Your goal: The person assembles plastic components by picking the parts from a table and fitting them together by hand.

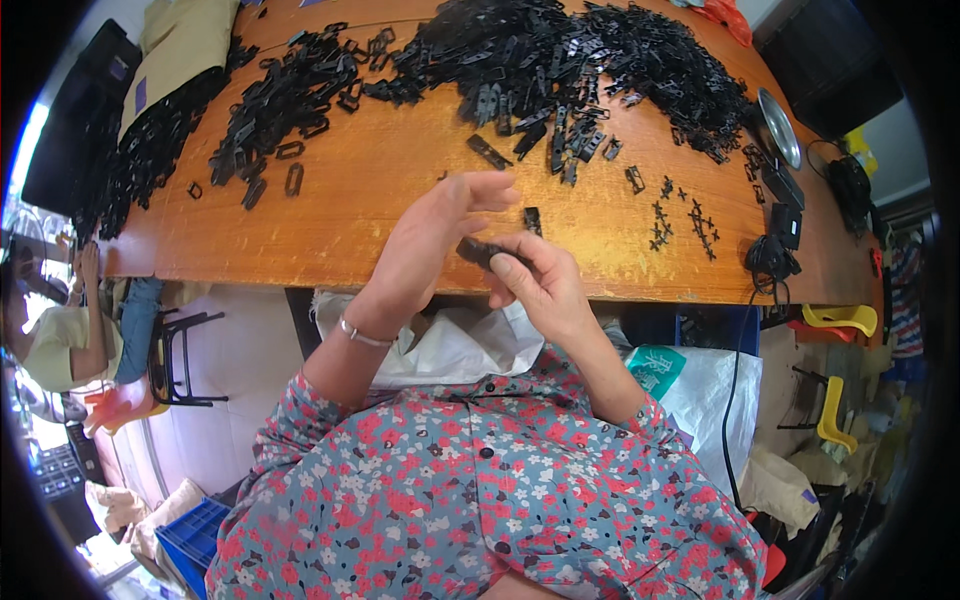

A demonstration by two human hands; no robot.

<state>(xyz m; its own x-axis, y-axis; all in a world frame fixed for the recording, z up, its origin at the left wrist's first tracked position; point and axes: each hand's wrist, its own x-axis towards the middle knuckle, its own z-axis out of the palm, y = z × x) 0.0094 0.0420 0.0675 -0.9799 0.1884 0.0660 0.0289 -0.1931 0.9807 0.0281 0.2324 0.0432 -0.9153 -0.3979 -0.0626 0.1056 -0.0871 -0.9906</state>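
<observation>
Between the thumb and fingers of my right hand (540, 285) is a small black plastic part (480, 253), held over the table's near edge. My left hand (430, 235) is raised beside it, fingers stretched out and apart from the thumb; nothing shows in it. Just beyond my hands lie a loose black rectangular part (532, 220) and a longer black piece (489, 152). A large heap of black plastic parts (500, 60) covers the far middle of the table, with a second heap (290, 95) of frame-like pieces to its left.
The wooden table (370, 150) has branched black sprues (704, 228) at the right, near a black cable bundle (770, 262) and a round metal dish (778, 128). A sack (185, 55) stands far left. Another person (75, 335) sits at the left; a white sack (460, 345) hangs below the edge.
</observation>
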